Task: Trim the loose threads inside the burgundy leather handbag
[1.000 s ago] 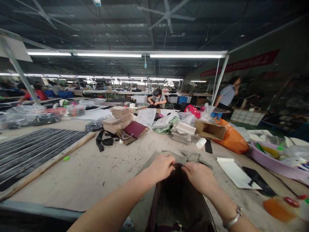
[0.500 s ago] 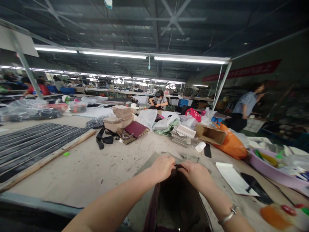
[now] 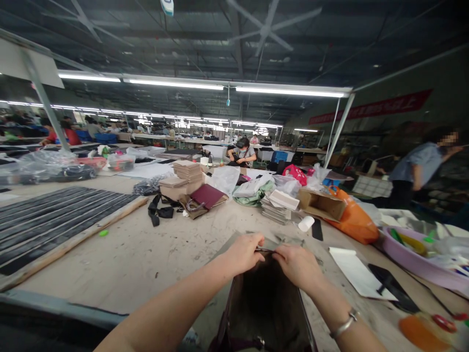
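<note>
A dark maroon handbag [image 3: 271, 308] stands at the near edge of the table, its mouth open toward me and its inside dark. My left hand [image 3: 246, 252] pinches the far rim of the bag from the left. My right hand [image 3: 298, 264] grips that same rim a short way to the right, with a bracelet on its wrist. A thin strip of the edge shows between the fingertips of both hands. Beneath the bag's far side lies a flat grey-green sheet [image 3: 229, 243]. The fingers partly hide the rim.
Ahead lie a maroon bag piece [image 3: 208, 198], stacked brown boards [image 3: 186, 173] and an open cardboard box [image 3: 322, 205]. Black strips [image 3: 66, 215] on a board are at left. A lilac basin [image 3: 406, 254], white paper [image 3: 361, 274] and an orange bottle [image 3: 425, 330] are at right. Co-workers are beyond.
My left fingers have shifted slightly apart from the right ones along the rim. The bag's mouth looks wider. A person at the far right has moved further right.
</note>
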The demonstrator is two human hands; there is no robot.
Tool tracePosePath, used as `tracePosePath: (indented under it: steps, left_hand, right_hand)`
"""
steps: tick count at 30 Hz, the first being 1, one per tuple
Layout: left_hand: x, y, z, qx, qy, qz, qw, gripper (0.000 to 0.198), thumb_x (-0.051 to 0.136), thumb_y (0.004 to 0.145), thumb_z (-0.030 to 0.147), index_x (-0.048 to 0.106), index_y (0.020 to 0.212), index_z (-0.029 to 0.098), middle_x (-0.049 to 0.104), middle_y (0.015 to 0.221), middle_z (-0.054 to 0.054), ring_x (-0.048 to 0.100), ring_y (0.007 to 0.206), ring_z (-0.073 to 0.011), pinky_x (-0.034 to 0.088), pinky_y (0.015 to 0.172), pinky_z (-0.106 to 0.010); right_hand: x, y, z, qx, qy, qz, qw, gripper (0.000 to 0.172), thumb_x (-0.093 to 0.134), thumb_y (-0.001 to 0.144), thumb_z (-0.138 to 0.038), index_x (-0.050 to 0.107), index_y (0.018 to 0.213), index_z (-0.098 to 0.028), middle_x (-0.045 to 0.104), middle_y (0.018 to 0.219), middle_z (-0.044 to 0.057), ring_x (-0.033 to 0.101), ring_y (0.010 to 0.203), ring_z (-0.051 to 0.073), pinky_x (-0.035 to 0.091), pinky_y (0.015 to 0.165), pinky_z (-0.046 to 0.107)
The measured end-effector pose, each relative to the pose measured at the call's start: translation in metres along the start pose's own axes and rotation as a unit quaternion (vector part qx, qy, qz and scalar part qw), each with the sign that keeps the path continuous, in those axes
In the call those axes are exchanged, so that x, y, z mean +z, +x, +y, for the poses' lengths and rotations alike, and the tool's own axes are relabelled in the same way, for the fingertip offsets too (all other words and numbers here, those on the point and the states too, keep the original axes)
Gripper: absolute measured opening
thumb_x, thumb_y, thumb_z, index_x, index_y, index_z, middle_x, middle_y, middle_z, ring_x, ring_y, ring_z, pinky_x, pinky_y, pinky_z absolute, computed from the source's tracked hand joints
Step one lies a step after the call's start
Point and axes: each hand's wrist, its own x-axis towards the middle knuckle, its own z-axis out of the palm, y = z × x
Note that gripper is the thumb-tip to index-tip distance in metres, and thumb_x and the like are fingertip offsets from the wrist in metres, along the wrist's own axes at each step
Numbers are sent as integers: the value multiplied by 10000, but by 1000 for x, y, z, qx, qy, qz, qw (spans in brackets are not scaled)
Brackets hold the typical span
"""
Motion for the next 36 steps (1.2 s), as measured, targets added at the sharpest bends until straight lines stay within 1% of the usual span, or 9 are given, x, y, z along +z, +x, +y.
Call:
tracePosePath:
  steps: [2,4,8,13,20,24,27,31,36]
  left_hand:
    - [-3,-2,-2,10,13,4,1000,259,692,756,268,582,981,200,642,930,-4,597,852,-167,444,751,-247]
    - [-3,-3,-4,35,29,12,999,191,674,771,251,602,939,197,632,938,-8,588,873,-167,444,771,-248]
    - [1,-1,-3,90,38,23,995,117,634,795,198,630,911,198,629,967,-12,583,902,-162,450,819,-251]
    - [2,0,-3,104,52,23,993,94,595,817,177,653,888,199,643,968,-14,592,881,-156,464,822,-250]
    - [4,-1,-1,74,95,31,992,108,555,837,188,662,826,184,663,856,-19,605,803,-161,475,772,-259]
    - [6,-2,0,79,95,39,992,93,584,825,216,662,797,174,672,851,-27,606,797,-166,471,754,-259]
    - [6,-3,1,67,84,39,993,96,602,811,226,662,759,172,675,828,-27,606,776,-162,464,733,-253]
    - [7,-1,2,28,80,42,996,136,577,822,236,669,745,172,675,784,-30,606,744,-157,454,701,-250]
    - [18,5,1,-39,85,56,994,140,570,809,256,658,747,167,678,785,-42,608,742,-164,443,684,-258]
  right_hand:
    - [1,0,1,-5,9,7,1000,288,416,936,-289,647,778,-217,671,817,16,627,806,171,390,628,260]
    - [2,-1,2,-3,20,13,1000,285,419,935,-297,649,788,-219,672,823,16,625,813,173,392,637,262]
    - [3,0,4,10,38,14,999,267,439,928,-307,656,798,-224,676,831,16,623,823,174,394,650,261]
    - [2,1,1,15,29,18,999,249,460,919,-301,642,769,-221,668,819,11,622,806,175,383,628,259]
    - [4,-2,1,13,26,24,999,255,454,923,-307,642,773,-223,668,820,8,624,802,175,378,624,262]
    - [5,-3,2,22,28,23,999,254,456,922,-322,640,776,-228,668,825,5,622,808,175,382,633,263]
    - [6,-2,2,24,32,26,999,250,458,921,-325,639,777,-231,668,829,2,621,824,174,388,649,261]
    - [6,-1,2,24,33,27,999,257,457,920,-335,635,768,-230,667,831,-1,622,820,170,387,641,257]
    - [2,-1,-2,36,19,18,999,261,452,919,-325,638,761,-230,670,827,2,628,823,175,392,635,262]
